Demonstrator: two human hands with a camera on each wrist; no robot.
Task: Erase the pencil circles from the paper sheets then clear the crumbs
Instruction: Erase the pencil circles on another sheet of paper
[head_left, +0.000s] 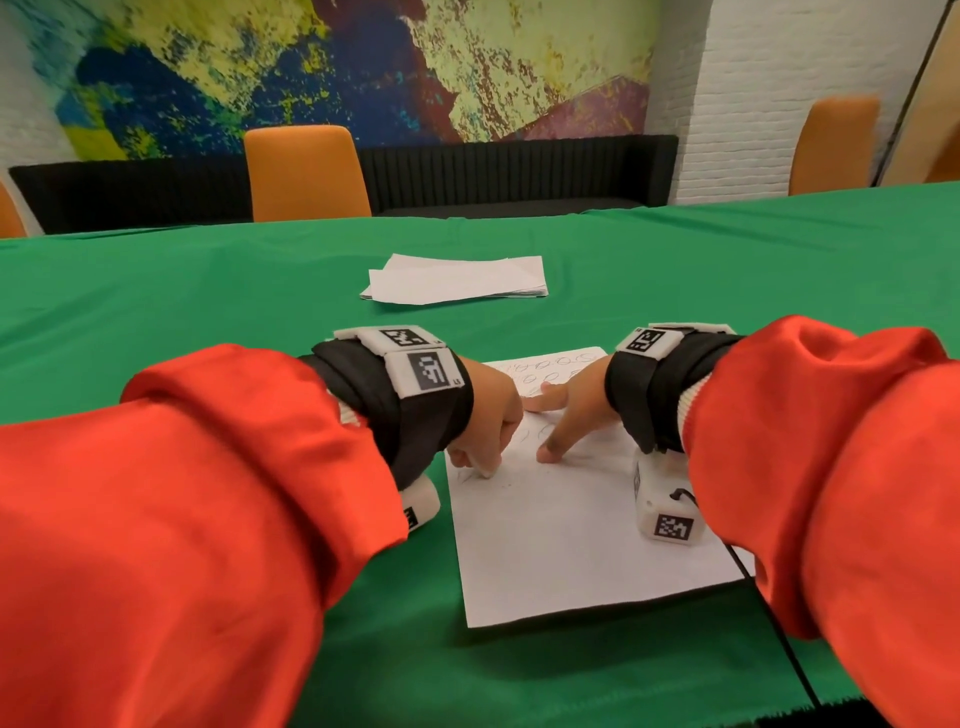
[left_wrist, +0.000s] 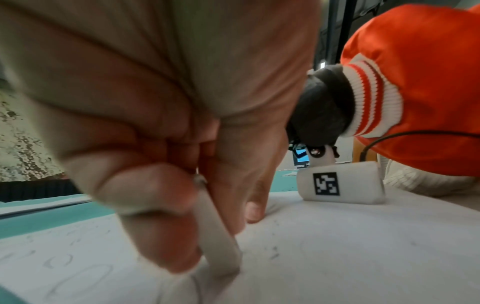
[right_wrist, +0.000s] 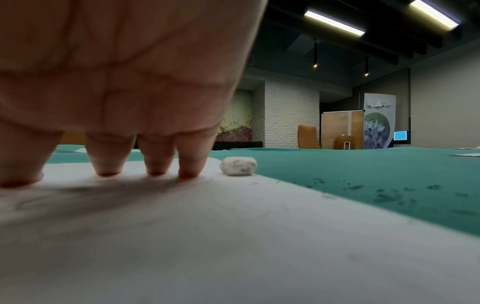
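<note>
We see a white paper sheet lying flat on the green cloth at 6 o'clock, its long side running toward 12. Pencil circles fill its far end in rows; its near part is blank, with faint marks at mid-sheet. A white eraser, a flat worn slab, stands tilted with its lower edge touching the sheet at the 9 o'clock side. A second, rounded white eraser lies at the sheet's far 3 o'clock edge. Dark crumbs dot the cloth just beside the sheet, toward 3 o'clock. A loose stack of white sheets lies at 12 o'clock, well apart.
</note>
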